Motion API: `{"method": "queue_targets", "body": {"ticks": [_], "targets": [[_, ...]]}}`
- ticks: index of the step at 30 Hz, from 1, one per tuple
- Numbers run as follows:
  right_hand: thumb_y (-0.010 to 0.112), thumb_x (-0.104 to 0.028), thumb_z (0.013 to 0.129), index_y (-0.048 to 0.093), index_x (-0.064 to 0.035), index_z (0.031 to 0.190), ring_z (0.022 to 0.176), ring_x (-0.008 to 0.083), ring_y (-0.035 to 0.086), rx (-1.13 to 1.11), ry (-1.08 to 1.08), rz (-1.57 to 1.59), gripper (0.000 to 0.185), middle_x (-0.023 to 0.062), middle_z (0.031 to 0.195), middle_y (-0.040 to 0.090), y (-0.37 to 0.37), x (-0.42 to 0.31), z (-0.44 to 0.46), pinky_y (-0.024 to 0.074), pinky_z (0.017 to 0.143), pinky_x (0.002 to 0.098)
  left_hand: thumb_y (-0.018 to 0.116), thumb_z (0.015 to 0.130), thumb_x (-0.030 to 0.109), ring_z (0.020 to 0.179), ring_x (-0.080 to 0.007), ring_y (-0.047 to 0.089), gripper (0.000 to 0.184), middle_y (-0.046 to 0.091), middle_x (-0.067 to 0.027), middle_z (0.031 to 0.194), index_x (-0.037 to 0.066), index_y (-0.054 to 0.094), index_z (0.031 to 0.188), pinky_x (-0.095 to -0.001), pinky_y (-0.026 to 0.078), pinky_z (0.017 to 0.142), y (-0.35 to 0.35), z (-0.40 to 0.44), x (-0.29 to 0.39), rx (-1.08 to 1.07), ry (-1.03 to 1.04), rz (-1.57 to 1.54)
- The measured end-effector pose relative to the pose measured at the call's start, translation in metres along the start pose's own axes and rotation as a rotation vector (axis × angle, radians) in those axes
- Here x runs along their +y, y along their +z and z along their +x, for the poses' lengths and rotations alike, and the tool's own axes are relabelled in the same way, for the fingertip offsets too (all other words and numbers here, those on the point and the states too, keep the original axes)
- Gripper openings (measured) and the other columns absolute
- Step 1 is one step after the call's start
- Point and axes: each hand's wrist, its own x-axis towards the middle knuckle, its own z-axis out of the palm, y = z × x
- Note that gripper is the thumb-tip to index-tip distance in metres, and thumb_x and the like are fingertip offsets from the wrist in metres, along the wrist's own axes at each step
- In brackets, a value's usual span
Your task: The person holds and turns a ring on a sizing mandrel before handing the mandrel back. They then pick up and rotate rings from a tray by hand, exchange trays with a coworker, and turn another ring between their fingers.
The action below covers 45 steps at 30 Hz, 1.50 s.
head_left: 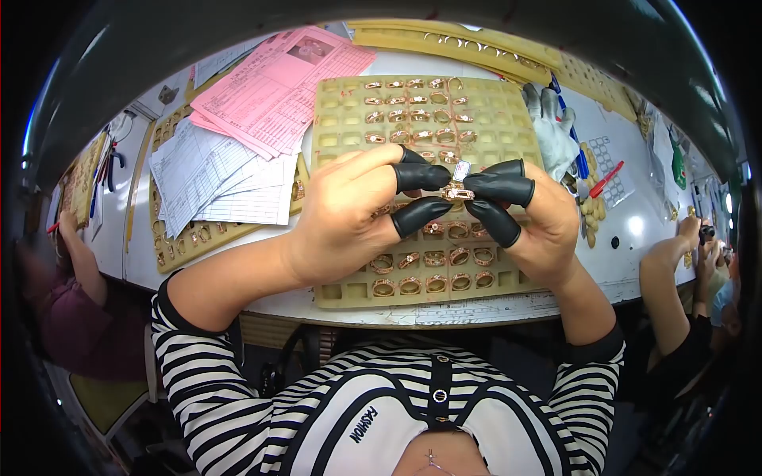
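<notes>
At the upper left of the frame, you have pink printed forms (270, 99) in a loose stack, the top one bearing a photo, with white printed sheets (210, 174) just below. At the upper right, your white desk (599, 274) carries a white glove (549, 131), a red pen (607, 180) to its lower right, and a small black disc (614, 242) farther down. A purple-clad person (87, 313) sits at your far left.

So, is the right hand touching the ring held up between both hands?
Touching. In the head view, the right hand has its black-covered fingertips against one end of the ring.
</notes>
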Motion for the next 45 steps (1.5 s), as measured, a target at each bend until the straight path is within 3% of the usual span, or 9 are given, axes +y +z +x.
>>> {"method": "queue_targets", "body": {"ticks": [4,13,28,45], "targets": [[0.074,0.001,0.078,0.070,0.0008,0.100,0.071,0.0187,0.065,-0.020,0.036,0.038,0.023,0.0118,0.087,0.068,-0.0004,-0.0011,0.0001,0.0502,0.060,0.0271,0.080,0.069,0.011,0.062,-0.0237,0.058,0.021,0.060,-0.0069,0.076,0.004,0.070,0.087,-0.0339,0.045,0.054,-0.0031,-0.0029,-0.0051,-0.089,0.055,0.075],[0.073,0.002,0.078,0.070,0.0006,0.101,0.069,0.0158,0.063,-0.031,0.060,0.044,0.023,0.0104,0.087,0.067,0.0006,0.0023,-0.0016,0.0494,0.059,0.0254,0.079,0.068,0.009,0.062,-0.0226,0.059,0.024,0.063,-0.0065,0.079,0.005,0.072,0.090,-0.0325,0.045,0.056,-0.0060,-0.0026,-0.0021,-0.048,0.059,0.070],[0.073,0.002,0.079,0.070,-0.0005,0.102,0.073,0.0185,0.065,-0.059,0.089,0.055,0.024,0.0107,0.089,0.066,0.0012,0.0039,-0.0031,0.0507,0.061,0.0276,0.080,0.068,0.008,0.062,-0.0230,0.059,0.022,0.064,-0.0074,0.079,0.004,0.070,0.087,-0.0324,0.045,0.055,-0.0045,-0.0031,-0.0024,-0.011,0.068,0.047],[0.075,0.000,0.077,0.070,-0.0021,0.105,0.062,0.0111,0.056,-0.014,0.092,0.014,0.029,0.0061,0.082,0.063,0.0016,0.0021,-0.0020,0.0453,0.055,0.0236,0.079,0.069,0.005,0.059,-0.0232,0.058,0.023,0.061,-0.0070,0.074,0.004,0.070,0.090,-0.0324,0.044,0.053,-0.0032,-0.0013,-0.0020,0.004,0.064,0.040]]}}
